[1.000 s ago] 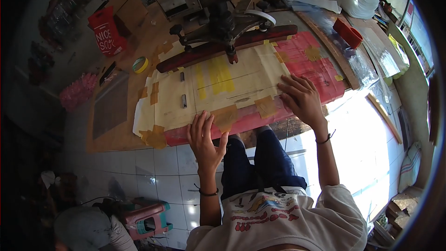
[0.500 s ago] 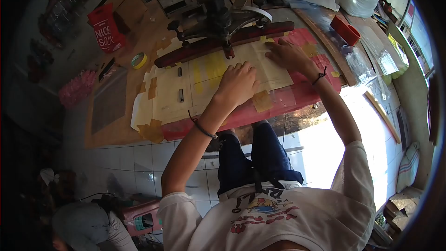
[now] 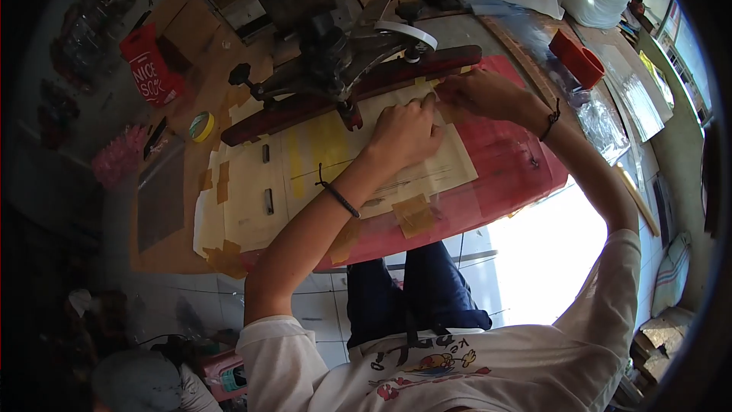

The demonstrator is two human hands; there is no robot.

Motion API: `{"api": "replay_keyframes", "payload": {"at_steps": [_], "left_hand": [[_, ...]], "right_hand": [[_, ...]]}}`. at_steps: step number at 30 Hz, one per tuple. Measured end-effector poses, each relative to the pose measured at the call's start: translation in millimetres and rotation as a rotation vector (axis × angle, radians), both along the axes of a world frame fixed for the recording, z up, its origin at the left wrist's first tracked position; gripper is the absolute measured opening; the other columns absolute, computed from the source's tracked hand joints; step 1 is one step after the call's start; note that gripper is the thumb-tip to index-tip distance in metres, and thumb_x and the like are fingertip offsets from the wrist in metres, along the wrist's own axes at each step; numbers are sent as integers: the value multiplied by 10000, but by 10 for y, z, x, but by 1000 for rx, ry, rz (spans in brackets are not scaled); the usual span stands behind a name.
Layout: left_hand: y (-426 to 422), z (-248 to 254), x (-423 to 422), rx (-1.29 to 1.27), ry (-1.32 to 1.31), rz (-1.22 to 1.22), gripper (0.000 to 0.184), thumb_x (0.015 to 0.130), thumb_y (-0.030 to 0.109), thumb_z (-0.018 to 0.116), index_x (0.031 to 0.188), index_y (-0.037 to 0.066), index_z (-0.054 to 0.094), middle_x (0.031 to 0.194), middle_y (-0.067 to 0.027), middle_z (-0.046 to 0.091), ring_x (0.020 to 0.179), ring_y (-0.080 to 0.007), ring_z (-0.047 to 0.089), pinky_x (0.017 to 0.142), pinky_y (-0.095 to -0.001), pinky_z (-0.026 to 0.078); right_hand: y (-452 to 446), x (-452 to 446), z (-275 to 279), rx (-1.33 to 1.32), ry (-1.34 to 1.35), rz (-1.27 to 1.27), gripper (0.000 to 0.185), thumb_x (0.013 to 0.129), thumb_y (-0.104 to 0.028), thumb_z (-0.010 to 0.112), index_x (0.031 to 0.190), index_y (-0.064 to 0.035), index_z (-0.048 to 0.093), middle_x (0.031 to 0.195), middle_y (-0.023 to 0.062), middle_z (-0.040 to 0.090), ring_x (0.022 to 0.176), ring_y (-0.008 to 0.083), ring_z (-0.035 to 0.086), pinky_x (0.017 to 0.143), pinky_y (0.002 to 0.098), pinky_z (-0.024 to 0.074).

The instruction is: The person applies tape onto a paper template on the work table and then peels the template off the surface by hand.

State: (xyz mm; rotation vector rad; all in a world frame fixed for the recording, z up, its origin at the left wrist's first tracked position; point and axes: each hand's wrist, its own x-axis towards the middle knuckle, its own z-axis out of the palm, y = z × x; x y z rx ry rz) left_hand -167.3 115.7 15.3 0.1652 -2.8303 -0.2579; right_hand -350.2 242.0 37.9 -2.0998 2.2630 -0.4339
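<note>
A cream paper sheet [image 3: 450,156] with yellow bands lies on a red padded board [image 3: 518,160] in front of me. My left hand [image 3: 406,133] rests over this sheet with its fingers curled; whatever lies under the fingertips is hidden. Close by on the right, my right hand [image 3: 492,95] bends over the sheet's far right corner, fingers drawn together beside a bit of yellow tape. What they pinch, if anything, is too small to name. Brown tape [image 3: 415,216] sticks to the near edge.
Over the board's far side stands a dark machine head [image 3: 324,61] with a long red bar [image 3: 358,90]. On the left are a yellow tape roll [image 3: 201,127] and a red bag [image 3: 152,69]. A red-orange ring-shaped object [image 3: 576,59] sits at the right. Someone crouches at lower left.
My hands have come closer together, and the right fingers have gone from spread to drawn in. Tape pieces on the red surface at right no longer show there. The view has shifted.
</note>
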Motion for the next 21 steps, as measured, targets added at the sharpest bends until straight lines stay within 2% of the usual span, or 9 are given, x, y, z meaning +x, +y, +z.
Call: {"api": "replay_keyframes", "payload": {"at_steps": [4,7,13,21], "left_hand": [[36,122,-72,30,-124,74,613,807,257,565,1355,-14,515,821,-235,689,713,-379,695,722,-500,569],[35,100,-105,44,-138,85,620,803,252,566,1372,11,512,807,-227,683,684,-389,687,691,-493,571],[71,102,-144,-63,-197,121,687,785,242,575,1421,7,470,749,-182,654,633,-370,674,620,-464,573],[110,5,-85,-27,-99,116,678,790,190,562,1438,15,461,815,-143,571,585,-326,641,571,-456,553]], "right_hand": [[-58,-178,-203,-114,46,65,240,920,-239,617,1072,-60,666,928,166,697,841,369,678,745,458,547],[-61,-220,-245,-243,-138,65,195,908,-238,600,970,-56,633,783,172,678,737,378,666,674,472,537],[-54,-213,-201,-204,-136,74,173,885,-221,615,944,-58,620,748,141,676,663,367,656,615,462,526],[-74,-238,-295,-219,-114,73,196,901,-231,616,941,-39,615,727,152,668,626,361,652,583,462,527]]}}
